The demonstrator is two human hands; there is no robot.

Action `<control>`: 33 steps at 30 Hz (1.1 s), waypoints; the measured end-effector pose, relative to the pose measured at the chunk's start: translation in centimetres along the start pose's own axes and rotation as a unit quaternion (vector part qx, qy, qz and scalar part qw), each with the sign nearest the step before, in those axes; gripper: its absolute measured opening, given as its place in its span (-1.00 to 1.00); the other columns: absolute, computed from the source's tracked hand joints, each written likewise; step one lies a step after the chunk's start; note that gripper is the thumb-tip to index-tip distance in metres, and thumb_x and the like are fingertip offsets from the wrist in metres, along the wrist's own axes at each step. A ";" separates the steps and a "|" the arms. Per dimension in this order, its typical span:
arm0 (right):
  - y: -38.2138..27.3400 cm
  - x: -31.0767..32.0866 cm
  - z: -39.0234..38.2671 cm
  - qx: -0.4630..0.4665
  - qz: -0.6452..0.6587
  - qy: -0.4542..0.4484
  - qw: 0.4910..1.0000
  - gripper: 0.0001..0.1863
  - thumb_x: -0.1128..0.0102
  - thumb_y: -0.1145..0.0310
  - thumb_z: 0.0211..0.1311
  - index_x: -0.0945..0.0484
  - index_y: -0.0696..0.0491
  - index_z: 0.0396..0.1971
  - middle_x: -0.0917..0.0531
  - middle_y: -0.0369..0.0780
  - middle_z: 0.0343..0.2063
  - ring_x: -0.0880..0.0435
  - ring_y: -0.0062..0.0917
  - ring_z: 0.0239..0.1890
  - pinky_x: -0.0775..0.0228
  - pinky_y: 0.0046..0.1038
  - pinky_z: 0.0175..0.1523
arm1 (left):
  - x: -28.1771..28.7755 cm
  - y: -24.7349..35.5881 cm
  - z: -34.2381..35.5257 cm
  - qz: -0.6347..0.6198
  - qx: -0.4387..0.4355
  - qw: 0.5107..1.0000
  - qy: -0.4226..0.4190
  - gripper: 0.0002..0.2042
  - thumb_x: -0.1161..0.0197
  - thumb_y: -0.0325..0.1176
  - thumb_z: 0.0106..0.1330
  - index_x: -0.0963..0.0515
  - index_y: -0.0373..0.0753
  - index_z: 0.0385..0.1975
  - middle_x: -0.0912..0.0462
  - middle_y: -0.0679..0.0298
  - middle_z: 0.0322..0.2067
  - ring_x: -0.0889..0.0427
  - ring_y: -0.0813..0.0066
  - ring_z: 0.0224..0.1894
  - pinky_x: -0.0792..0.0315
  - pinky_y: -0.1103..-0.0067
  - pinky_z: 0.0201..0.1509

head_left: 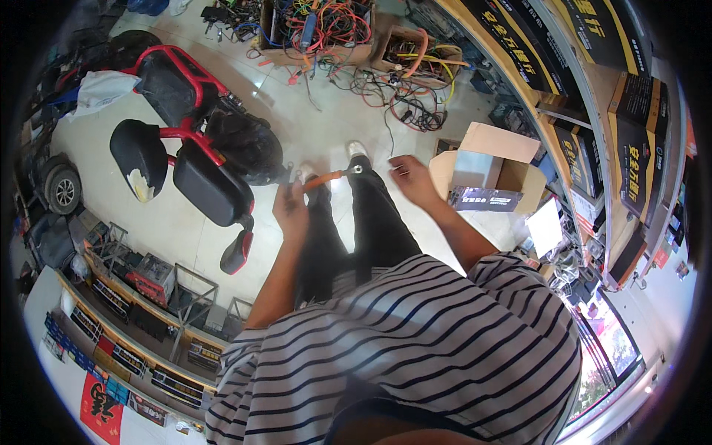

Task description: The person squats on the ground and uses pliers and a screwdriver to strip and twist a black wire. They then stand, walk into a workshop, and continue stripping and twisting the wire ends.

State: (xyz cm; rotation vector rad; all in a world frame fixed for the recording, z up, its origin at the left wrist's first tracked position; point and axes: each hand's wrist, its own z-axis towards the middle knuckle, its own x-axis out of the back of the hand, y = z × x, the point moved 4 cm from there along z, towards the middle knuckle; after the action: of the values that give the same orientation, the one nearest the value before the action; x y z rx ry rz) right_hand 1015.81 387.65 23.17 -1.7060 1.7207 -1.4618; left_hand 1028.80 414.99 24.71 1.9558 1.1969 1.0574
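My left hand [291, 211] is closed around a short orange cable [322, 180] that points to the right above my legs. At the cable's right end is a metal ring terminal [357, 170]. Level with it, to the right, my right hand [410, 178] is raised with loosely bent fingers. It appears to hold nothing and is somewhat blurred. An open cardboard box [486, 199] stands just right of that hand, its flaps spread.
Boxes of tangled cables [319, 55] lie at the far side, with loose wires [419, 104] on the floor. A red and black scooter [211, 174] stands to the left. Shelves with black and yellow cartons [639, 148] line the right. A low shelf unit [141, 326] is at lower left.
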 end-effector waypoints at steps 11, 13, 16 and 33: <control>-10.5 -3.6 -4.5 -0.030 0.277 -0.149 0.949 -0.59 -0.29 0.41 0.14 -0.42 0.19 -0.04 -0.61 -0.19 -0.33 -0.61 -0.59 -0.29 -0.50 -0.54 -0.12 | 1.7 4.5 -6.7 -0.067 -0.018 0.997 0.022 -0.80 -0.12 -0.32 0.37 -0.48 -0.33 -0.42 -0.54 0.30 -0.50 -0.42 0.63 -0.45 -0.32 0.66 -0.34; -11.5 -4.9 -5.5 -0.046 0.348 -0.182 0.919 -0.67 -0.25 0.39 0.20 -0.46 0.20 -0.09 -0.60 -0.18 -0.30 -0.62 -0.56 -0.27 -0.51 -0.51 -0.11 | 3.5 4.9 -7.9 -0.053 -0.026 0.998 -0.004 -0.78 -0.11 -0.30 0.37 -0.47 -0.33 -0.44 -0.53 0.31 -0.52 -0.40 0.64 -0.51 -0.30 0.65 -0.40; -12.8 -7.6 -7.6 -0.084 0.377 -0.205 0.899 -0.73 -0.19 0.36 0.25 -0.49 0.22 -0.15 -0.60 -0.17 -0.27 -0.62 -0.51 -0.24 -0.53 -0.48 -0.09 | 6.9 4.6 -9.5 -0.054 -0.046 0.997 -0.018 -0.75 -0.06 -0.27 0.39 -0.46 -0.31 -0.45 -0.46 0.35 -0.59 -0.35 0.65 -0.60 -0.25 0.64 -0.48; -27.0 -33.5 -26.5 -0.050 0.428 -0.288 0.855 -0.76 -0.20 0.33 0.25 -0.54 0.23 -0.30 -0.63 -0.15 -0.43 -0.67 -0.51 -0.44 -0.58 -0.51 -0.29 | 36.8 -5.5 -19.9 -0.542 0.057 0.838 0.043 -0.53 0.08 0.13 0.39 -0.41 -0.19 -0.48 -0.46 0.32 -0.55 -0.07 0.67 -0.81 0.04 0.72 -0.73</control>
State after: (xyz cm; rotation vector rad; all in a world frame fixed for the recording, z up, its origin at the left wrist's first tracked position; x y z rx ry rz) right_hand 1017.94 434.51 41.98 -0.9874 1.8156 -0.4085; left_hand 1019.38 452.42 41.77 0.9411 2.0507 0.4442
